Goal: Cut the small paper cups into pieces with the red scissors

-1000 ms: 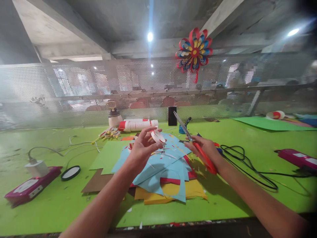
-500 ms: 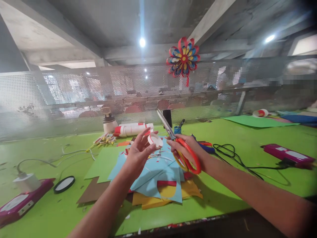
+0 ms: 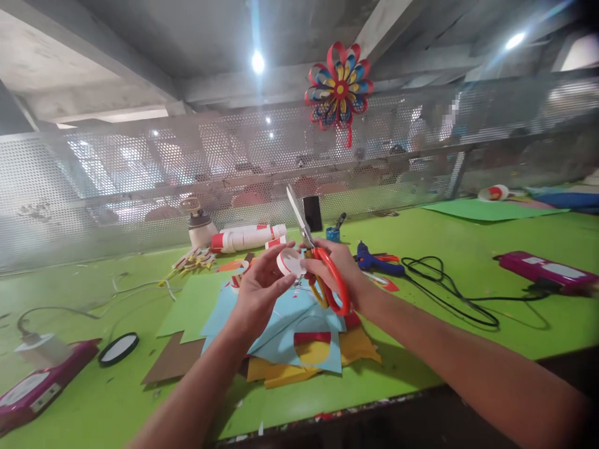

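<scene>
My left hand (image 3: 260, 288) pinches a small round white paper piece with red trim (image 3: 289, 262) in its fingertips, above a heap of coloured paper. My right hand (image 3: 337, 269) grips red-handled scissors (image 3: 314, 255), blades pointing up and away, and its fingers touch the same paper piece. Both hands meet over the middle of the green table (image 3: 435, 324). Under them lie light blue sheets (image 3: 290, 324), yellow sheets (image 3: 299, 368), a green sheet (image 3: 194, 302) and a brown one (image 3: 171, 360).
A blue glue gun (image 3: 374, 260) and a black cable (image 3: 449, 293) lie to the right, with a magenta device (image 3: 545, 272) beyond. At left are another magenta device (image 3: 40, 380) and a black-rimmed disc (image 3: 118, 348). A perforated screen (image 3: 140, 181) carries a paper flower (image 3: 339, 87).
My right hand brought the scissors left and up until its fingers met the paper piece in my left hand. The view shifted slightly to the right.
</scene>
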`<state>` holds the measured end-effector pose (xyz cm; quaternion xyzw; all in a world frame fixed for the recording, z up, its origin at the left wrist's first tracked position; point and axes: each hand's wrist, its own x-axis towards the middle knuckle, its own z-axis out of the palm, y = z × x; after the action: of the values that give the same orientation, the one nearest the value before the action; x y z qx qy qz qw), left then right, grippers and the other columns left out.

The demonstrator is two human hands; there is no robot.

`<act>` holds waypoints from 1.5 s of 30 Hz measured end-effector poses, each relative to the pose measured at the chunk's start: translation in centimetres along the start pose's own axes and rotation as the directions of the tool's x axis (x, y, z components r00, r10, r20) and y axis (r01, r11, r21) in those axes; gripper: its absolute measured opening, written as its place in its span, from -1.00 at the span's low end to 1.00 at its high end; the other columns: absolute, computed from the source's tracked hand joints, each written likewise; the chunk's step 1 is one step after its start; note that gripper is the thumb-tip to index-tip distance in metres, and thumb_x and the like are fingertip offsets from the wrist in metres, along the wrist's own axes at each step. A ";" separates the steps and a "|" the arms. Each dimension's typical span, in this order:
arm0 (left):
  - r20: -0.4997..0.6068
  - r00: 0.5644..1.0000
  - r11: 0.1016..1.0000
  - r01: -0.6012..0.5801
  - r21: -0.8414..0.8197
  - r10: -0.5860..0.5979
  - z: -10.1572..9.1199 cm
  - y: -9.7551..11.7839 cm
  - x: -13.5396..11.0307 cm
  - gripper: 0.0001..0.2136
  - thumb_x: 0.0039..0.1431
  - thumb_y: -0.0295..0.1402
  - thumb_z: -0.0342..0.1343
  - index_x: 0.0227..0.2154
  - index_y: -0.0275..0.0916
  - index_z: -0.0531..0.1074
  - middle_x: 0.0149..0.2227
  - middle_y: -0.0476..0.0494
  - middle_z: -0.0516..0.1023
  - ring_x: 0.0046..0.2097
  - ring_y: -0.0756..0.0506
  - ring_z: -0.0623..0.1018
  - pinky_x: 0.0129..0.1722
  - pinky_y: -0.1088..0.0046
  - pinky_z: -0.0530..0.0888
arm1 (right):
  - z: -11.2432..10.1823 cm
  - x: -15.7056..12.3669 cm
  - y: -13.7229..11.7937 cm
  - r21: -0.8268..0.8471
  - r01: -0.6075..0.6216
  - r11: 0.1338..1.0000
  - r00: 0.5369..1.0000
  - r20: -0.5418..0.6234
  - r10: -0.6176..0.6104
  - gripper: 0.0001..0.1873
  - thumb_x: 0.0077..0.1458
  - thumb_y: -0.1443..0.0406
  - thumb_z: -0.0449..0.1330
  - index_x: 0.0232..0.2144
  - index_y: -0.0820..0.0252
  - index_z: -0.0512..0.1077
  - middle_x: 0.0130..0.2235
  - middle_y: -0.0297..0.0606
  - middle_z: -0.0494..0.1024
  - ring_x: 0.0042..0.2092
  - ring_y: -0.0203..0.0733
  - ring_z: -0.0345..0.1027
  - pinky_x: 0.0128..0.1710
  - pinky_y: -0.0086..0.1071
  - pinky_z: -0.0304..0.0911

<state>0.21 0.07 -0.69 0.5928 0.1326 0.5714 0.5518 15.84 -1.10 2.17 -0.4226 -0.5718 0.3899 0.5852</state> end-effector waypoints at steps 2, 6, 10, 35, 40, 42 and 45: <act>0.025 0.998 0.999 0.053 -0.001 -0.053 0.1 0.0 -0.2 -0.53 0.00 -0.48 0.32 0.01 -0.09 0.45 0.14 -0.17 0.46 0.06 -0.14 0.49 0.03 0.33 0.44 | -0.4 0.2 0.7 -0.093 0.046 0.995 0.998 -0.029 -0.049 -0.63 -0.19 0.37 0.26 -0.22 0.22 0.48 -0.56 -0.45 0.42 -0.57 -0.32 0.28 -0.58 -0.45 0.24; 0.070 0.989 0.988 0.136 -0.072 -0.131 0.1 0.1 -0.4 -0.60 0.09 -0.37 0.26 0.02 -0.18 0.44 0.05 -0.23 0.51 0.02 -0.18 0.50 0.02 0.26 0.44 | -1.2 0.2 1.9 -0.287 0.148 0.946 0.979 -0.091 -0.181 -0.55 -0.21 0.39 0.24 -0.15 0.22 0.48 -0.59 -0.49 0.33 -0.55 -0.32 0.19 -0.56 -0.46 0.14; 0.054 0.972 0.968 0.232 -0.099 -0.228 0.1 0.1 -0.3 -0.69 0.23 -0.29 0.13 0.01 -0.23 0.45 -0.09 -0.24 0.56 -0.12 -0.16 0.55 -0.10 0.18 0.52 | -1.6 -0.5 1.8 -0.423 0.254 0.870 0.947 -0.073 -0.312 -0.50 -0.15 0.40 0.22 -0.07 0.19 0.47 -0.54 -0.44 0.39 -0.49 -0.28 0.21 -0.45 -0.42 0.18; -0.075 0.984 0.975 0.147 -0.168 -0.161 -3.7 2.1 1.4 -0.57 0.07 -0.32 0.23 0.04 -0.22 0.42 -0.07 -0.23 0.56 -0.04 -0.14 0.54 -0.12 0.42 0.47 | -2.0 -2.9 -0.3 -0.100 0.045 0.994 0.991 0.132 -0.032 -0.51 0.06 -0.15 0.16 -0.49 0.14 0.35 -0.55 -0.37 0.36 -0.54 -0.28 0.25 -0.55 -0.40 0.24; -0.129 0.981 0.969 0.112 -0.222 -0.143 -4.3 2.4 1.4 -0.57 0.04 -0.31 0.26 0.01 -0.19 0.45 -0.11 -0.17 0.54 -0.10 -0.10 0.53 -0.16 0.44 0.46 | -2.3 -4.0 -1.2 -0.208 0.073 0.975 0.951 0.308 -0.006 -0.49 0.13 -0.17 0.07 -0.48 0.12 0.32 -0.55 -0.39 0.30 -0.52 -0.29 0.20 -0.51 -0.41 0.20; -0.125 0.982 0.966 0.113 -0.235 -0.145 -4.3 2.6 1.4 -0.56 0.04 -0.29 0.24 0.03 -0.20 0.45 -0.11 -0.19 0.53 -0.09 -0.10 0.52 -0.18 0.45 0.46 | -2.4 -4.4 -1.3 -0.205 0.088 0.975 0.926 0.377 -0.005 -0.47 0.15 -0.19 0.03 -0.40 0.13 0.36 -0.55 -0.39 0.29 -0.52 -0.28 0.19 -0.50 -0.40 0.19; -0.129 0.984 0.975 0.099 -0.197 -0.126 -4.5 2.8 1.4 -0.54 0.05 -0.27 0.23 0.05 -0.19 0.42 -0.06 -0.21 0.52 -0.06 -0.13 0.50 -0.17 0.42 0.46 | -2.3 -4.8 -1.1 -0.204 0.059 0.977 0.911 0.412 0.031 -0.40 0.08 -0.25 0.04 -0.27 0.11 0.42 -0.56 -0.43 0.21 -0.54 -0.28 0.11 -0.55 -0.40 0.09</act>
<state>-4.34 2.46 1.11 0.4875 0.1494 0.5895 0.6265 17.92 -6.11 1.62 -0.3867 -0.7237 0.4030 0.4054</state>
